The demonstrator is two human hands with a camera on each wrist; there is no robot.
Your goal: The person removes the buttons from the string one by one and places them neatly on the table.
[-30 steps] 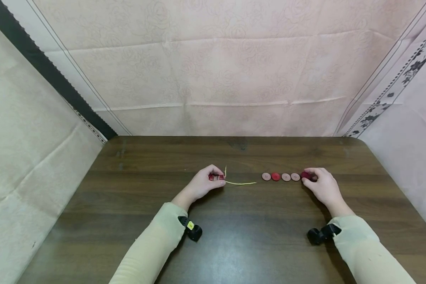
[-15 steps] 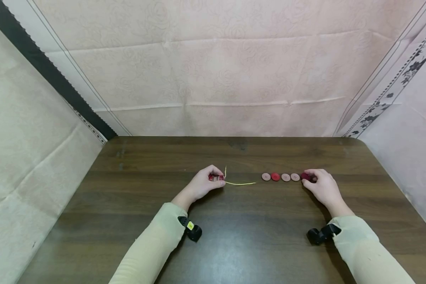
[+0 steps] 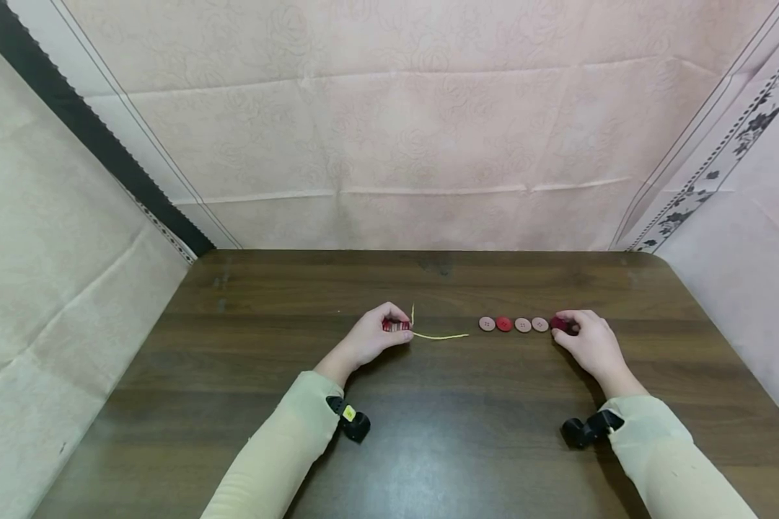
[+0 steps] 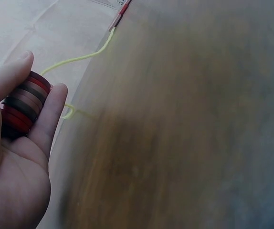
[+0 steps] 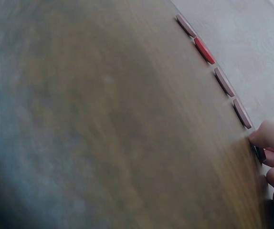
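My left hand (image 3: 366,339) pinches a stack of red, pink and dark buttons (image 4: 29,100) between thumb and fingers, the discs lying face to face. Out of the stack comes a yellow cord (image 3: 440,337); one end lies along the table to the right, and a short end sticks up beside the fingertips. Over to the right, my right hand (image 3: 592,344) has thumb and fingers on either side of a dark red button (image 3: 557,324), partly covering it. That button ends a row with a pink button (image 3: 487,324), a red button (image 3: 504,324) and two more pink ones.
Both hands work over a brown wooden table (image 3: 428,418). Behind its far edge hangs a pale patterned cloth (image 3: 396,144), with more cloth at both sides. A black wrist camera (image 3: 355,427) is strapped at the left sleeve, another black camera (image 3: 578,432) at the right.
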